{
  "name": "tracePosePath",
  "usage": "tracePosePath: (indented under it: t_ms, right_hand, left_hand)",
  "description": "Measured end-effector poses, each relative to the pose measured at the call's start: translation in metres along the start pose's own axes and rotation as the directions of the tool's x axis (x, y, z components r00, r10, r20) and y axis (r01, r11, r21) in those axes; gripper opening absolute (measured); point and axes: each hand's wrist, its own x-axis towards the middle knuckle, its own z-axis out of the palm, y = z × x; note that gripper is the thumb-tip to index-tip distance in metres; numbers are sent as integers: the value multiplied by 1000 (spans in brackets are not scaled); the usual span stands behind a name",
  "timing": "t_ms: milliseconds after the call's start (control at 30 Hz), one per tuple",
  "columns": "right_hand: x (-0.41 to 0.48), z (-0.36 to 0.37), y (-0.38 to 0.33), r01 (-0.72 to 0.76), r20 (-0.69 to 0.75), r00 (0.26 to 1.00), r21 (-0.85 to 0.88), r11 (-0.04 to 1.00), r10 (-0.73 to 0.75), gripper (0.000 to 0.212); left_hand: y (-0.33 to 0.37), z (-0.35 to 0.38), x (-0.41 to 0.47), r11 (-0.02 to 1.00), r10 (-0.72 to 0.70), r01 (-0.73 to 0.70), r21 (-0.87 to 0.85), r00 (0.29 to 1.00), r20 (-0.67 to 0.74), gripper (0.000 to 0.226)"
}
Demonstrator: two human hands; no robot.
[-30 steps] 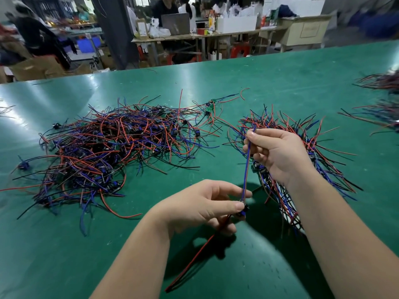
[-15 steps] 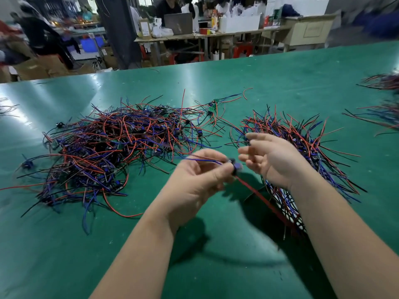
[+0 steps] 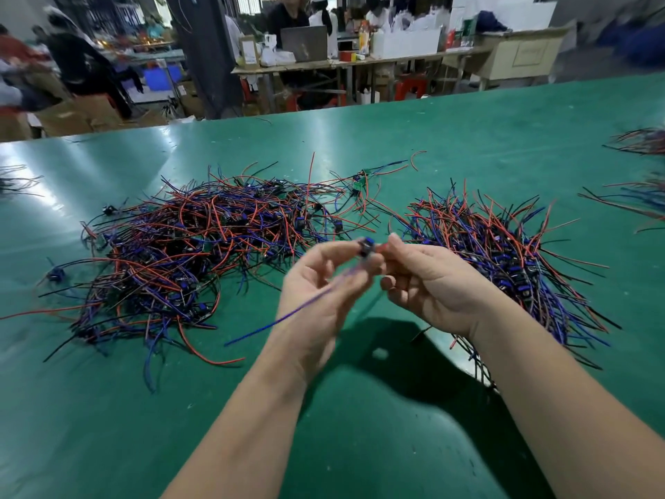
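Note:
Both my hands are raised over the green table point(image 3: 467, 145), fingertips almost meeting. My left hand point(image 3: 320, 293) pinches a small dark blue component point(image 3: 366, 246) at its fingertips; a blue wire point(image 3: 288, 315) trails from it down to the left. My right hand point(image 3: 428, 282) pinches the red wire end right beside the component, with its lower fingers curled. A big loose tangle of red, blue and black wired parts point(image 3: 187, 253) lies to the left. A tidier heap of the same parts point(image 3: 503, 246) lies behind and under my right hand.
More wire bundles point(image 3: 644, 174) lie at the table's right edge, and a few strands at the far left edge. Beyond the table stand a cluttered workbench point(image 3: 360, 55) with a laptop and boxes, and people at the back left.
Both hands rose and came together. The component moved up to the fingertips; the blue wire swung from pointing up to trailing down-left, and the red wire end passed into my right hand.

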Motion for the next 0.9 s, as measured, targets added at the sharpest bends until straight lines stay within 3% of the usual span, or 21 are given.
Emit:
tracePosePath:
  t_ms: [67, 167, 233, 300, 433, 533, 667, 733, 833, 900]
  right_hand:
    - [1, -2, -1, 59, -54, 997, 0, 998, -59, 23]
    - [1, -7, 0, 80, -107, 991, -52, 995, -85, 18]
    - [1, -6, 2, 80, -110, 990, -115, 990, -92, 16]
    - [1, -4, 4, 82, -101, 990, -162, 983, -99, 14]
    - [1, -2, 8, 109, -165, 975, -240, 965, -151, 14]
    - [2, -4, 6, 146, -271, 936, -276, 950, -223, 8]
    - [1, -10, 0, 147, -419, 879, -214, 966, -227, 6]
    - [1, -12, -1, 157, -458, 862, -167, 973, -218, 5]
    - [5, -13, -2, 245, -518, 811, -122, 962, -273, 9]
    - [6, -13, -3, 291, -547, 731, -291, 911, -408, 19]
  left_hand:
    - [-7, 5, -4, 990, -78, 67, 124, 993, 85, 31]
    - [-10, 4, -1, 978, -184, 183, 101, 983, 7, 51]
    - [-8, 3, 1, 975, -205, 211, 66, 975, -83, 32]
    - [-10, 2, 1, 963, -205, 220, 155, 973, -107, 6]
    - [-17, -2, -2, 901, -274, 280, 330, 960, -66, 15]
    - [-14, -6, -3, 844, -395, 375, 384, 918, -29, 13]
    - [-14, -11, -10, 675, -610, 456, 580, 787, 91, 17]
    - [-15, -11, -11, 636, -653, 459, 620, 748, 117, 19]
    - [-13, -15, -8, 633, -636, 459, 623, 767, 81, 20]
    - [-13, -18, -5, 648, -586, 440, 621, 809, 38, 17]
